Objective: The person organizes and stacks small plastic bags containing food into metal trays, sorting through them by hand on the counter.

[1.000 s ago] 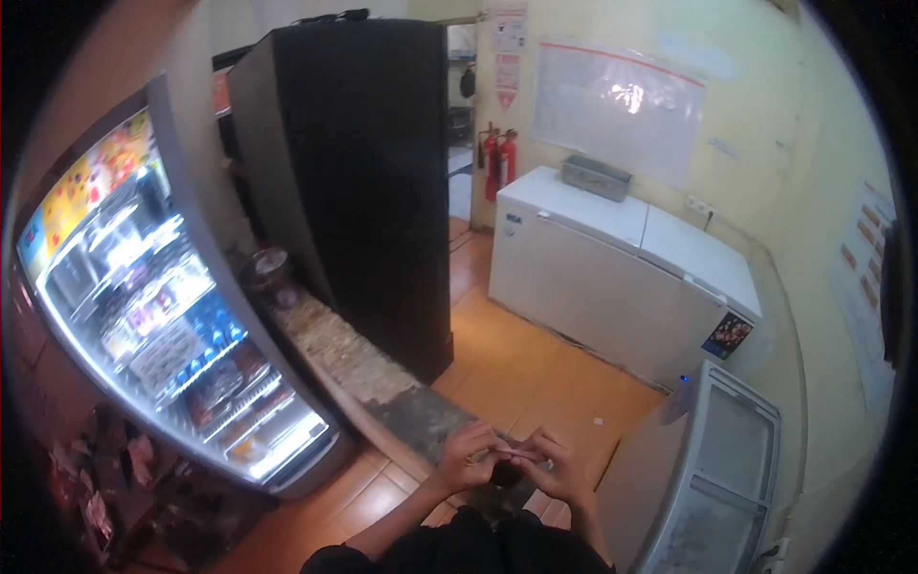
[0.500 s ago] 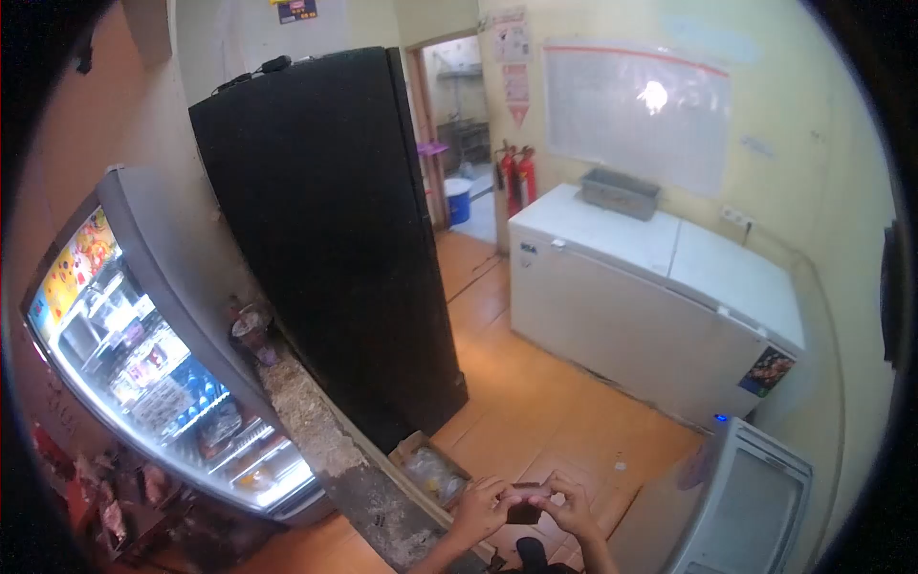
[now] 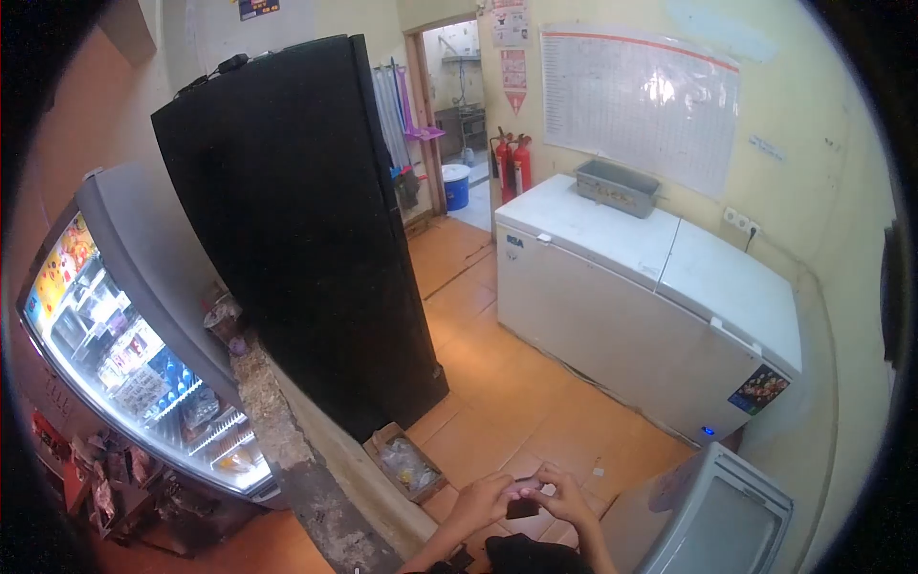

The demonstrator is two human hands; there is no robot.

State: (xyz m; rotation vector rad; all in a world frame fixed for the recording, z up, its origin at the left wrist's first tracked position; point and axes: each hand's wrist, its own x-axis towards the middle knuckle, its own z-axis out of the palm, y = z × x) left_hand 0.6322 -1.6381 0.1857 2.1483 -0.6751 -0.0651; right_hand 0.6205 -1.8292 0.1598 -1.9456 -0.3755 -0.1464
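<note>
Near the bottom centre, my left hand [image 3: 481, 501] and my right hand [image 3: 564, 499] meet, fingertips and thumbs pinching the upper edge of a small dark flat item [image 3: 522, 509]. It hangs below the fingers; what it is cannot be made out. Both hands are held over the tiled floor, in front of my dark clothing. To their left stands an open cardboard box [image 3: 405, 462] with clear plastic inside.
A rough ledge [image 3: 296, 469] runs along the left beside a lit drinks fridge [image 3: 143, 368] and a tall black cabinet [image 3: 296, 230]. A white chest freezer [image 3: 612, 306] bears a grey tray [image 3: 617, 188]. Another freezer [image 3: 722, 517] stands at lower right. Red extinguishers [image 3: 512, 165] are by the doorway.
The view has swung left and forward, bringing the cardboard box and the blue bucket in the doorway into sight. Both hands stay together on the dark item, which now shows below the fingers.
</note>
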